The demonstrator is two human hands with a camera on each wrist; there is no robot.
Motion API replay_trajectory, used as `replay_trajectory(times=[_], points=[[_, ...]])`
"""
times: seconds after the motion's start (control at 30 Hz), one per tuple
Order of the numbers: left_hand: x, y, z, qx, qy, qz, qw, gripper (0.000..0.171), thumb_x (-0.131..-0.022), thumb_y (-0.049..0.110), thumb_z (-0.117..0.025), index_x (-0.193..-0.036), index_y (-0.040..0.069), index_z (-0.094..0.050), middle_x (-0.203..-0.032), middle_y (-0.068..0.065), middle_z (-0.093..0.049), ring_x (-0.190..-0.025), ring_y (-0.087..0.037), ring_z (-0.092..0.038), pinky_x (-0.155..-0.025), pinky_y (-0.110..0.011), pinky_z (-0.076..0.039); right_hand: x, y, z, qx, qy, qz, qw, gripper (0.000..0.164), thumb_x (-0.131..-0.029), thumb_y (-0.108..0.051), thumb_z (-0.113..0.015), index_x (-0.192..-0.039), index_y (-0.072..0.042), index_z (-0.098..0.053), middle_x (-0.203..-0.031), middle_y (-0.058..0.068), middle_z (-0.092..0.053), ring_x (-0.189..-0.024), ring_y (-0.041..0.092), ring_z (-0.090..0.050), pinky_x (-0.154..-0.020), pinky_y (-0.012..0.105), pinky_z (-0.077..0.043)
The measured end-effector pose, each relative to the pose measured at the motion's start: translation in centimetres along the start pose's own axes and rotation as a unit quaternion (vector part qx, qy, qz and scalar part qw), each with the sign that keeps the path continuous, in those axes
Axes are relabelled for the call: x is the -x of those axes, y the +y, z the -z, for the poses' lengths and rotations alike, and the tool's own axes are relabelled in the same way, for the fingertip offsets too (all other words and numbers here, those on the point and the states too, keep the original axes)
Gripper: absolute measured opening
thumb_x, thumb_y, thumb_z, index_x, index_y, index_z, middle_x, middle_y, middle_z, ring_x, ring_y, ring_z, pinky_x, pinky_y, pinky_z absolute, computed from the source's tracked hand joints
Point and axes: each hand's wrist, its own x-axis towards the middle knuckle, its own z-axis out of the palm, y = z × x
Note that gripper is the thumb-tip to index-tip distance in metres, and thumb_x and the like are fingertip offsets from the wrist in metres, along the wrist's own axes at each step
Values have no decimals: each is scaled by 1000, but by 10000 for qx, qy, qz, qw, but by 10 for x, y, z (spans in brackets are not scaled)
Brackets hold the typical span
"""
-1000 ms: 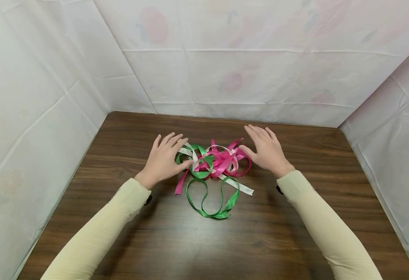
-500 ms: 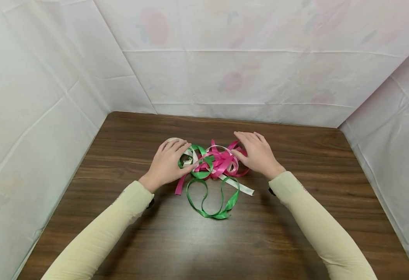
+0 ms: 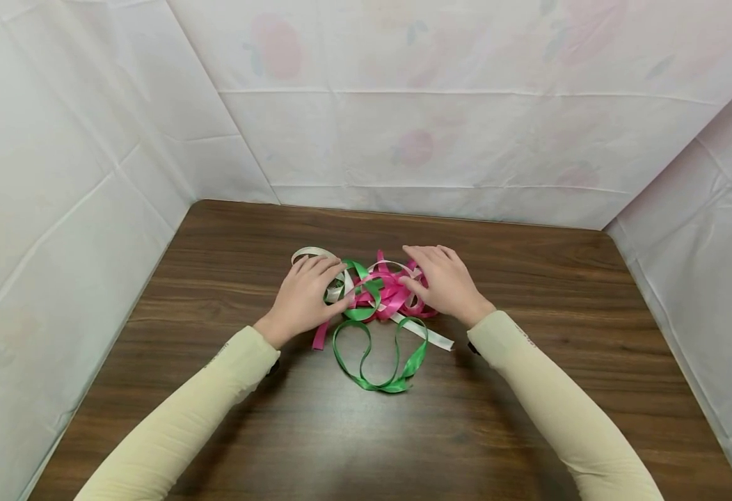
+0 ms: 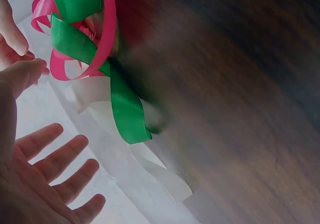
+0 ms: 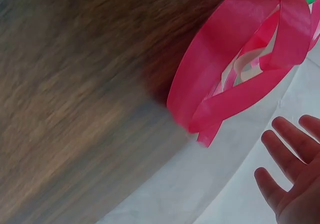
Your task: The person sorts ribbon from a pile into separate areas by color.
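A tangle of satin ribbons lies mid-table in the head view: pink ribbon point(image 3: 392, 292), green ribbon point(image 3: 366, 313) and white ribbon point(image 3: 425, 332). A green loop spreads out in front of the heap. My left hand point(image 3: 303, 296) hovers over the heap's left side, palm toward it, fingers spread. In the left wrist view those fingers point(image 4: 65, 159) hold nothing, with green ribbon point(image 4: 127, 112) beyond them. Over the right side is my right hand point(image 3: 444, 282), fingers extended. Pink ribbon loops point(image 5: 215, 69) stand apart from its fingers point(image 5: 295, 139) in the right wrist view.
The dark wooden tabletop point(image 3: 366, 445) has its back edge against a white patterned cloth point(image 3: 403, 104). More white cloth point(image 3: 59, 209) hangs along the left side, and another sheet point(image 3: 717, 209) on the right.
Both hands have moved inward toward the ribbon heap, the right hand farther, to the left and nearer the viewer. A white loop now shows behind the left hand. The front green loop lies unchanged.
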Motion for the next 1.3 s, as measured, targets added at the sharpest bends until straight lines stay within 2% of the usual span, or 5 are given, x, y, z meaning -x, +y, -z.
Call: replay_trajectory(times=[0.27, 0.5, 0.73, 1.07, 1.3], points=[[0, 1, -5, 91, -74, 44, 9999, 56, -91, 44, -77, -133, 8, -68, -133, -12, -69, -130, -33, -60, -122, -57, -36, -5, -5, -7, 105, -195, 18, 9998, 64, -98, -44, -69, -151, -12, -52, -146, 11, -62, -137, 31, -57, -124, 54, -33], [-2, 1, -10, 158, 56, -91, 9998, 48, -91, 40, -78, -126, 7, -72, -125, -12, -73, -122, -32, -64, -120, -56, -39, -8, -9, -14, 169, -329, 33, 9993, 62, -97, -42, -71, -148, -12, -55, -143, 11, -65, -135, 30, -59, -122, 53, -36], [-1, 3, -12, 261, -1, -116, 9996, 39, -92, 33, -77, -121, 8, -75, -118, -12, -76, -116, -32, -67, -119, -54, -41, -9, -12, -21, 128, -455, 98, 9988, 57, -95, -39, -74, -143, -12, -60, -138, 10, -69, -131, 28, -62, -118, 52, -41], [-2, 5, -16, 283, 381, -411, 9980, 21, -89, 23, -81, -102, 6, -79, -95, -7, -78, -97, -26, -71, -105, -47, -53, -13, -19, -28, 426, -312, 285, 9982, 37, -96, -31, -74, -128, -12, -72, -124, 7, -76, -119, 26, -69, -113, 49, -46], [-2, 4, -16, 266, 373, -445, 9980, 9, -87, 15, -82, -92, 8, -81, -89, -4, -79, -90, -24, -71, -93, -46, -56, -15, -22, -32, 533, 52, 490, 9974, 19, -97, -21, -73, -113, -13, -79, -109, 4, -80, -104, 24, -73, -104, 46, -51]])
